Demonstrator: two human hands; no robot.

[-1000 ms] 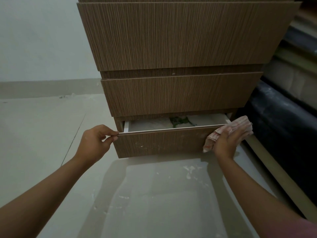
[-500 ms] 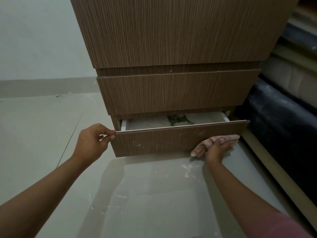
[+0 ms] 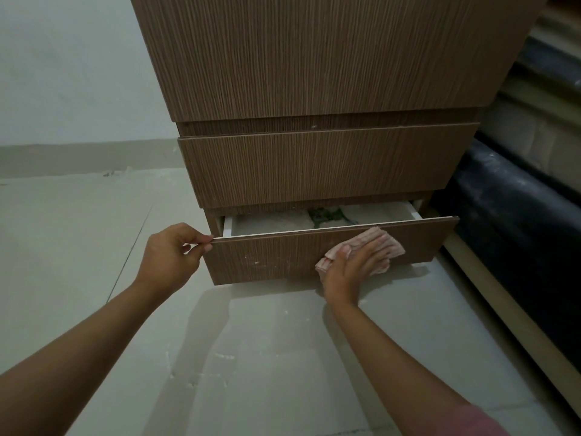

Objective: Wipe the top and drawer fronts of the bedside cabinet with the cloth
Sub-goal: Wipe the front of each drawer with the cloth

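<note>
Item 1, nearest: my two bare forearms, both cut off by the lower edge of the view; a strip of pink sleeve (image 3: 478, 420) shows at the right corner.

Item 2: left hand (image 3: 171, 256), thumb and curled fingers pinching the left top corner of the bottom drawer front (image 3: 283, 256). I cannot see the fingertips behind the edge.

Item 3: right hand (image 3: 349, 272), fingers straight and flat, pressing the cloth (image 3: 377, 243) against the same drawer front, right of its middle. The cloth, pink and striped, sticks out above and to the right of the fingers, with a fold bunched at the thumb side; the part under the palm is hidden.

Item 4: bottom drawer, pulled partly out. I see a pale lining and a dark green object (image 3: 327, 215) inside, too shadowed to identify.

Item 5: bedside cabinet (image 3: 330, 58), two closed drawer fronts above; its top is cut off by the frame.

Item 6: dark bed base (image 3: 509, 215) at right, dim.

Item 7: pale tiled floor (image 3: 78, 247) with white flecks.
</note>
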